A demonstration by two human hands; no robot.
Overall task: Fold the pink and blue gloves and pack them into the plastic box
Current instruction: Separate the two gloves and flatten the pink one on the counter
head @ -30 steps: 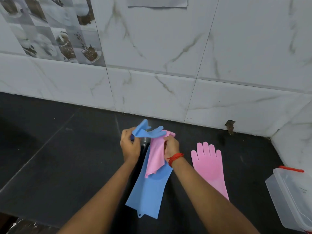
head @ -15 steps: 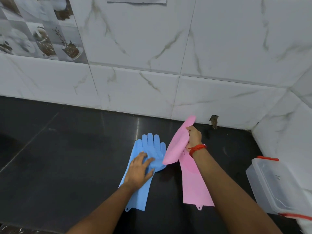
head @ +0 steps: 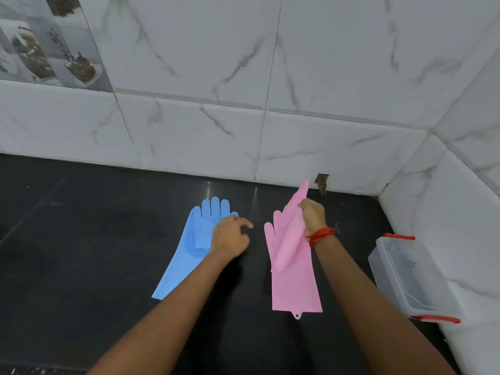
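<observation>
Left grip [head: 230, 236] spread, resting on blue gloves [head: 189, 244] | right grip [head: 312, 216] pinching pink glove [head: 290, 239] | counter [head: 81, 239] open leftward

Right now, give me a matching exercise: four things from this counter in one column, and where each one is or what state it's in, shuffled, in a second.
Things:
1. blue glove
2. flat pink glove
3. lifted pink glove
4. box

States:
A. held up in the right hand
B. open, against the right wall
C. flat, under the left hand
D. flat on the counter, cuff tab towards the camera

Pairs: 1-C, 2-D, 3-A, 4-B
</observation>
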